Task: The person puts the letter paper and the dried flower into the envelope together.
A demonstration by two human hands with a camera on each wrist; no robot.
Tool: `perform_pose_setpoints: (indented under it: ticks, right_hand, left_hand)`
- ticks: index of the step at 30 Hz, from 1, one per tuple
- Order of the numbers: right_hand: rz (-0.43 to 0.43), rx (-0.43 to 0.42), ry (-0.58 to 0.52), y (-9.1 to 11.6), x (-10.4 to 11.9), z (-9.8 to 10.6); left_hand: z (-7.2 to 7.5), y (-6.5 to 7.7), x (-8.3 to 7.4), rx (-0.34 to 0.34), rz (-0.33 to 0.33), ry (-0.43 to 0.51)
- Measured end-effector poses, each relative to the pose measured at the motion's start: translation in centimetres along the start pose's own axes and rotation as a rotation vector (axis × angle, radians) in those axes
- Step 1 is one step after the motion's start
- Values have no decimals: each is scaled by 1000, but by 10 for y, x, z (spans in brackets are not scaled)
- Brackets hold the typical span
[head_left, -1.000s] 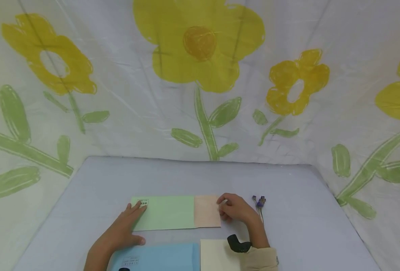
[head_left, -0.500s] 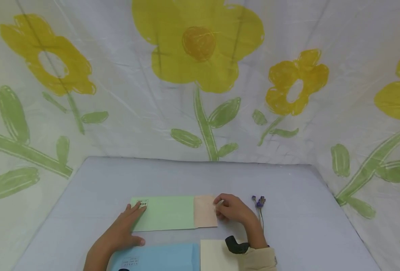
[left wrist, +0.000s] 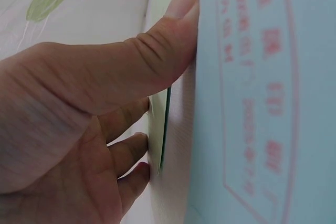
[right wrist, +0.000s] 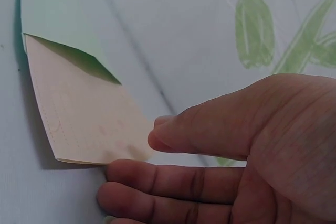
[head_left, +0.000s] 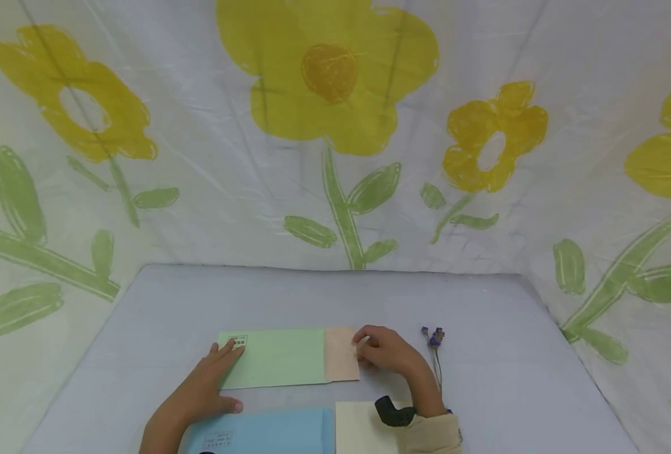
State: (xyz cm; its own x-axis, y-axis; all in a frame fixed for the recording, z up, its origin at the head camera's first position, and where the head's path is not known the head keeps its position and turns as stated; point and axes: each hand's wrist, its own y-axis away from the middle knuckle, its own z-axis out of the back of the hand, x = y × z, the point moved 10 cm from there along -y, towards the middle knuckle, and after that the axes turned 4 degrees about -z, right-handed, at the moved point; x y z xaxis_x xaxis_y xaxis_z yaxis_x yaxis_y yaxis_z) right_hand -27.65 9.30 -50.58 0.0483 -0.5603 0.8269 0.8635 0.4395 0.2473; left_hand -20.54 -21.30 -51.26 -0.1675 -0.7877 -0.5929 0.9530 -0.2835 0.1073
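A green envelope (head_left: 284, 357) with a small printed label lies across the table, a pale pink card (head_left: 340, 354) part-way inside its right end. On the envelope's left end my left hand (head_left: 206, 383) rests with fingers spread, its thumb near the blue envelope (head_left: 267, 432) in front. My right hand (head_left: 391, 352) holds the pink card's outer edge between thumb and curled fingers. In the right wrist view, the thumb (right wrist: 168, 132) overlaps the card's far corner, and the card's inner part is hidden under the green envelope's mouth (right wrist: 68, 19).
A cream sheet (head_left: 361, 429) lies beside the blue envelope, partly under my right sleeve (head_left: 433, 435). Dried purple flowers (head_left: 436, 338) on thin stems lie right of my right forearm. A flower-printed curtain (head_left: 256, 189) hangs behind the table's back edge.
My right hand has moved left, and the pink card has slid further into the green envelope, so a narrower strip shows. My left hand stays on the envelope.
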Motion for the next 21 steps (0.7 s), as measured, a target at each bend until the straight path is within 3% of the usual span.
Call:
perform_pose_setpoints:
  ticks: [21]
  right_hand:
    - [93,30,10,2,13,-4]
  left_hand:
    - [2,1,-2,-1,-11,15]
